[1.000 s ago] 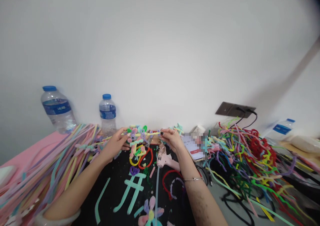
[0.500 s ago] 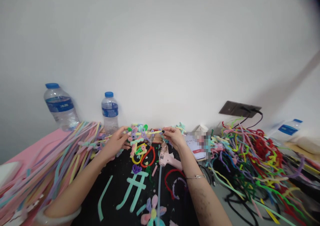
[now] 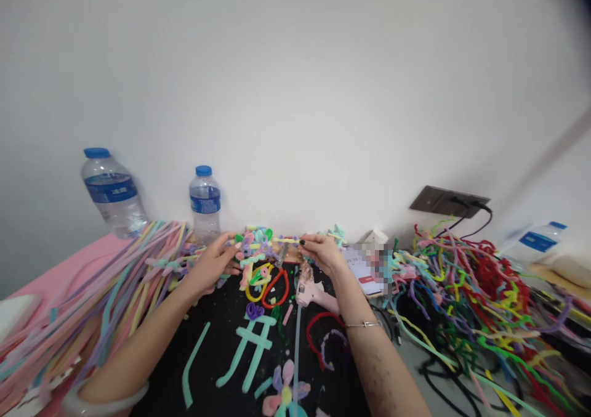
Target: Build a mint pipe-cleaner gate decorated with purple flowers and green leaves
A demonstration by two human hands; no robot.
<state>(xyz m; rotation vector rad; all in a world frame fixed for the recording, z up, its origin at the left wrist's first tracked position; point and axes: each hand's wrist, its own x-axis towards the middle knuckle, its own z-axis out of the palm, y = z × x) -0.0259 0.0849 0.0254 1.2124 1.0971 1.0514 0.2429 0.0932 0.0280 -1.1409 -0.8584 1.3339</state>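
My left hand (image 3: 216, 265) is closed at the left side of a cluster of pipe-cleaner flowers (image 3: 253, 244), in pink, purple and green; what its fingertips pinch is partly hidden. From the cluster a twisted yellow and purple pipe cleaner (image 3: 290, 241) runs to the right. Thumb and fingers of my right hand (image 3: 323, 252) pinch its far end. Below that hand lies a pink glue gun (image 3: 316, 295) with a long glue stick (image 3: 297, 337) in its back. Yellow and red pipe-cleaner loops (image 3: 276, 289) lie under the cluster.
Mint pipe-cleaner strips (image 3: 253, 346) and a multicoloured flower (image 3: 286, 393) lie on the black mat (image 3: 212, 368). Long pipe cleaners (image 3: 133, 281) spread at left, near two water bottles (image 3: 205, 201). A phone (image 3: 364, 272) and a tangled pipe-cleaner heap (image 3: 466, 287) are at right.
The view has shifted slightly. Both hands keep almost the same place and grip, with the twisted pipe cleaner still stretched between them.
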